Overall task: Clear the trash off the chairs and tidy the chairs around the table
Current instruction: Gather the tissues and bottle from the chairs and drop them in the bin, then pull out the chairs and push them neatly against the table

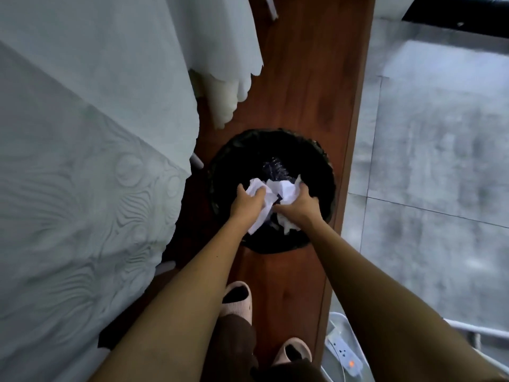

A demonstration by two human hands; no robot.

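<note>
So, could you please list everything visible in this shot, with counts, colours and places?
trash bin: one, black, on the wooden floor strip, centre.
crumpled paper: several pieces, white, over the bin's opening, in both hands.
tablecloth: white, embossed, draped along the left.
wooden floor strip: one, reddish brown, centre.
tiled floor: grey, right.
power strip: one, white, bottom right.
slippers: two, pale pink, bottom centre.
left hand: closed on paper.
right hand: closed on paper.

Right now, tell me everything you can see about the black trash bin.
The black trash bin is round, open-topped and dark inside, apparently lined with a black bag. It stands upright on the reddish wooden floor strip, beside white draped cloth. Both hands, left hand and right hand, hold crumpled white paper over its opening.
</note>
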